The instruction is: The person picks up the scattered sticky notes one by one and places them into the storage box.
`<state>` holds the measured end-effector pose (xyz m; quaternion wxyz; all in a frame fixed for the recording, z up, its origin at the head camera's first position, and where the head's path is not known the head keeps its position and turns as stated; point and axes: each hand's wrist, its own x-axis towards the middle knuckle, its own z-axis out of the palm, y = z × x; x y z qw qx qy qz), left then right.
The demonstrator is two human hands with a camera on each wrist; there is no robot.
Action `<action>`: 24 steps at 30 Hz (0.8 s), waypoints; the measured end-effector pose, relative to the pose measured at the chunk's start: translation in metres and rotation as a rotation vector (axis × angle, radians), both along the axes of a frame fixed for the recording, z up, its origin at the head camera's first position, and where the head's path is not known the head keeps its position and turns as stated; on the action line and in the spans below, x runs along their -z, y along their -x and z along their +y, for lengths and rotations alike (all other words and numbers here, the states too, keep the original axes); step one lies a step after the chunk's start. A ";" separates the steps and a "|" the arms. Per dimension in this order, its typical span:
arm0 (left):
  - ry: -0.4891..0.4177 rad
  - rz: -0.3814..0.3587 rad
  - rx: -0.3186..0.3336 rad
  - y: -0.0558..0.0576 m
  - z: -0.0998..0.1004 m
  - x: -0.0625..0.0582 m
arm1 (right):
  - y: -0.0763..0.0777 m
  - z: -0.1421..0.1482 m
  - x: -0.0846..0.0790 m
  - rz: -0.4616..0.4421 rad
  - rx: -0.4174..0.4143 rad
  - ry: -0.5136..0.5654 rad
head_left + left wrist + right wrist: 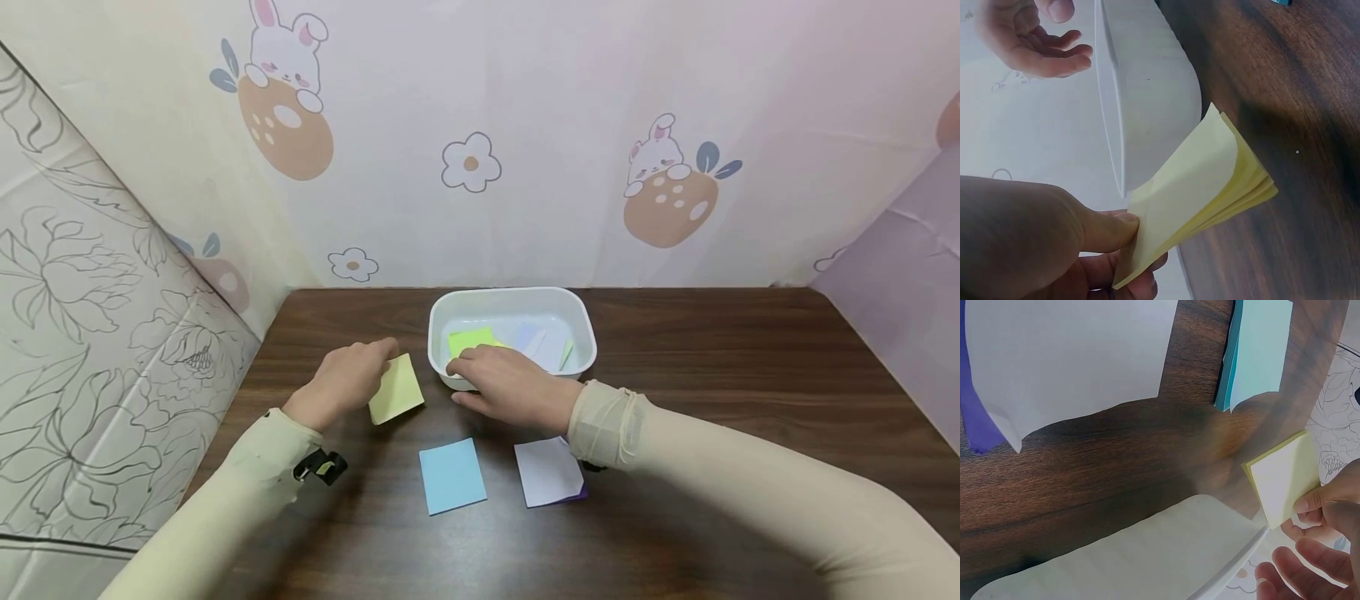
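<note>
My left hand point(341, 383) pinches a pad of yellow sticky notes point(397, 390) at one edge, thumb on top and fingers beneath. In the left wrist view the yellow pad point(1188, 187) is tilted and its free sheets fan apart. My right hand point(513, 385) is over the front rim of a white plastic basin point(587, 342). Its fingers point(1310, 569) are loosely bent, and nothing shows between them in either wrist view. Inside the basin lie green notes point(471, 338) and several pale slips of paper.
A light blue sticky note pad point(453, 477) lies on the dark wooden table point(720, 375), nearer the front. To its right is a white sticky note pad point(547, 473) with a purple layer below, close under the right wrist. A patterned curtain point(555, 208) stands behind the table.
</note>
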<state>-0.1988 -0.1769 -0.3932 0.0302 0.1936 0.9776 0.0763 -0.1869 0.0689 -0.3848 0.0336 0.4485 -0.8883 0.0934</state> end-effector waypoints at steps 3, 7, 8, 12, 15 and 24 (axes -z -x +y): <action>0.007 0.010 0.000 0.000 -0.001 -0.003 | 0.001 -0.001 0.000 0.004 0.000 0.000; 0.010 0.026 0.000 0.001 -0.001 -0.008 | 0.002 -0.002 0.000 0.016 0.011 -0.010; 0.010 0.031 0.000 0.001 -0.002 -0.010 | 0.002 -0.002 0.000 0.016 0.012 -0.009; 0.009 0.048 0.004 0.001 -0.003 -0.014 | 0.002 -0.001 0.000 0.016 0.013 0.001; 0.004 0.052 0.007 0.001 -0.003 -0.016 | 0.003 -0.001 0.000 0.015 0.014 0.010; -0.005 0.080 0.005 -0.001 -0.003 -0.024 | 0.004 0.001 -0.001 0.001 0.021 0.020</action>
